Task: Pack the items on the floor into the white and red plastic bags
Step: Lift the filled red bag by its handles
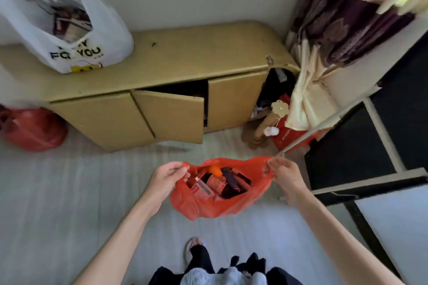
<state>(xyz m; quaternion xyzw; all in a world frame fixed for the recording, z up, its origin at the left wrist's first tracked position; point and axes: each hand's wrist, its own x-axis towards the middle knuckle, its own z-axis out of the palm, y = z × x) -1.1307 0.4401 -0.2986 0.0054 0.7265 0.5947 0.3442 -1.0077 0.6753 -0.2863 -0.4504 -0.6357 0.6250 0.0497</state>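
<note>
- Head view: the left hand (167, 177) is pinching the left handle of the red bag (217, 201), fingers curled on the plastic.
- The right hand (281, 174) is pinching the opposite handle, so the bag is hanging open between both hands above the pale floor (69, 192).
- Packed items (220, 183) are showing inside: pink boxes, dark bottles, something orange.
- The white bag (69, 25) is sitting filled on the tan cabinet (185, 58); one cabinet door is standing ajar.
- Another red bag (32, 128) is lying by the cabinet's left end; a patterned curtain (342, 25) is hanging at right.

white bag (69, 37) blurred, left edge cuts second red bag (30, 129)
</note>
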